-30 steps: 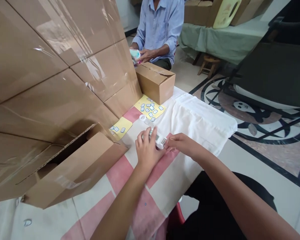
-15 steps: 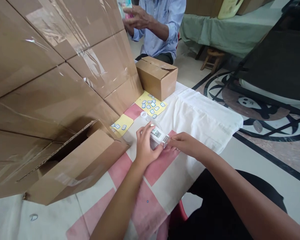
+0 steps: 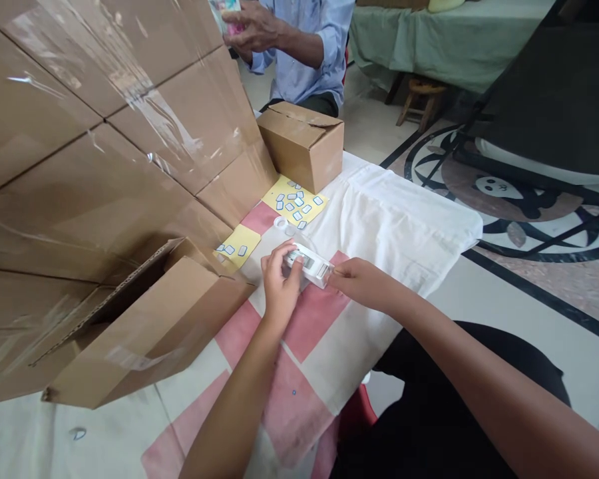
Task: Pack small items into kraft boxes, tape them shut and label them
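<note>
My left hand (image 3: pixel 279 286) is closed round the left end of a small white oblong plastic case (image 3: pixel 315 269) with a greyish-green panel on its top face. The thumb lies on top and the fingers curl round the far side. At the case's right end my right hand (image 3: pixel 358 283) is closed in a pinch; its fingertips meet the clear edge there, and I cannot make out anything else between them. A white ring-shaped piece (image 3: pixel 280 223) with clear plastic beside it lies just beyond the case.
Yellow sheets (image 3: pixel 307 211) with several small blue-edged white labels lie beyond my hands. An open carton (image 3: pixel 180 319) stands at left before tall stacked cartons (image 3: pixel 144 159). A closed carton (image 3: pixel 324 156) sits at the far end, and a person in a blue shirt (image 3: pixel 304 73) sits behind.
The left thumb has moved from the near edge of the white case onto its top, and the case lies flatter. My right hand stays at its right end. The whole view has shifted slightly.
</note>
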`<state>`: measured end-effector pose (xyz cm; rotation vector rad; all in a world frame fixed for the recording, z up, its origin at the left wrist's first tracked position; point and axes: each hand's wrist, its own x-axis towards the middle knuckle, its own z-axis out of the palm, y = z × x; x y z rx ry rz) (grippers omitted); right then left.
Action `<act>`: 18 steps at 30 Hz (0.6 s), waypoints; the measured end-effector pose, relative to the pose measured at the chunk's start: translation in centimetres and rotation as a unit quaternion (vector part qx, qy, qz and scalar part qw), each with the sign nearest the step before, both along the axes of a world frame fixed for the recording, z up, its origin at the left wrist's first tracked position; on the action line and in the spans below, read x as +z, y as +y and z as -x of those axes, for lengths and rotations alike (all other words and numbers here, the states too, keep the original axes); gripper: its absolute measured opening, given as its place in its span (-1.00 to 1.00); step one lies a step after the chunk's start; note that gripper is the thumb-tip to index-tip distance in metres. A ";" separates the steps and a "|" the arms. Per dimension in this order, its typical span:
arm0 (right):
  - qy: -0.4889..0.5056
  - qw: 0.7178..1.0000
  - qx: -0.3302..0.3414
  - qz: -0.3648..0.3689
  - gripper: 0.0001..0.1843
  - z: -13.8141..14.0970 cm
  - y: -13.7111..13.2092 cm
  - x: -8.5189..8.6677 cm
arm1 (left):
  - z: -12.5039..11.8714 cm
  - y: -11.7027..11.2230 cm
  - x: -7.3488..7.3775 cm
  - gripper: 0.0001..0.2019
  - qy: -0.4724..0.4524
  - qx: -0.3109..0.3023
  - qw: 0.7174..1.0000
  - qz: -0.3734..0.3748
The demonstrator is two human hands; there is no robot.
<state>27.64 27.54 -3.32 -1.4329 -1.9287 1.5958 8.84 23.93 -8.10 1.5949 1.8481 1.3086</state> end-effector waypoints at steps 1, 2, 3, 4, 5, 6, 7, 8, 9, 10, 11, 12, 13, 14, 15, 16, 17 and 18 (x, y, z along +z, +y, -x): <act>-0.001 1.000 -0.002 -0.004 -0.49 0.0 0.0 0.0 | 0.0 0.0 0.0 -0.75 -0.003 0.002 1.000 0.000; -0.001 1.000 -0.004 -0.007 -0.49 0.1 0.0 0.0 | 0.1 0.1 0.0 -0.74 -0.008 0.005 1.000 -0.002; -0.003 1.000 -0.005 -0.008 -0.49 0.1 0.0 0.0 | 0.2 0.2 0.0 -0.73 -0.012 0.007 1.000 -0.002; -0.006 1.000 -0.005 -0.008 -0.49 0.2 0.1 0.0 | 0.3 0.3 0.0 -0.72 -0.016 0.009 1.000 0.001; -0.012 1.000 -0.005 -0.007 -0.50 0.2 0.1 0.1 | 0.3 0.4 0.0 -0.70 -0.019 0.011 1.000 0.004; -0.016 1.000 -0.003 -0.005 -0.51 0.3 0.2 0.3 | 0.4 0.6 0.0 -0.69 -0.021 0.013 1.000 0.007; -0.018 1.000 -0.003 -0.002 -0.53 0.4 0.3 0.4 | 0.5 0.7 0.0 -0.70 -0.021 0.012 1.000 0.006; -0.019 1.000 -0.004 0.002 -0.55 0.4 0.3 0.5 | 0.5 0.9 0.0 -0.72 -0.018 0.006 1.000 0.002; -0.019 1.000 -0.006 0.008 -0.57 0.5 0.3 0.6 | 0.6 1.0 0.0 -0.74 -0.012 -0.003 1.000 -0.007; -0.020 1.000 -0.009 0.014 -0.58 0.5 0.4 0.7 | 0.6 1.1 0.1 -0.76 -0.006 -0.014 1.000 -0.019; -0.021 1.000 -0.011 0.018 -0.59 0.6 0.4 0.8 | 0.6 1.2 0.1 -0.77 -0.001 -0.026 0.999 -0.029; -0.022 0.999 -0.012 0.021 -0.60 0.6 0.4 0.9 | 0.6 1.3 0.1 -0.77 0.002 -0.035 0.999 -0.036; -0.026 0.999 -0.011 0.022 -0.60 0.7 0.5 0.9 | 0.6 1.4 0.0 -0.76 0.002 -0.039 0.998 -0.040; -0.030 0.999 -0.009 0.021 -0.60 0.7 0.5 0.9 | 0.5 1.5 0.0 -0.76 -0.001 -0.039 0.998 -0.040; -0.036 0.999 -0.006 0.020 -0.59 0.7 0.5 1.0 | 0.5 1.5 -0.1 -0.76 -0.005 -0.038 0.999 -0.038; -0.042 0.999 -0.004 0.021 -0.58 0.7 0.6 1.0 | 0.5 1.6 -0.2 -0.77 -0.009 -0.037 0.999 -0.037; -0.049 0.999 -0.003 0.022 -0.56 0.7 0.6 0.9 | 0.6 1.6 -0.2 -0.78 -0.012 -0.038 0.999 -0.037; -0.057 0.998 -0.002 0.025 -0.55 0.7 0.6 0.9 | 0.6 1.6 -0.3 -0.79 -0.013 -0.038 0.998 -0.038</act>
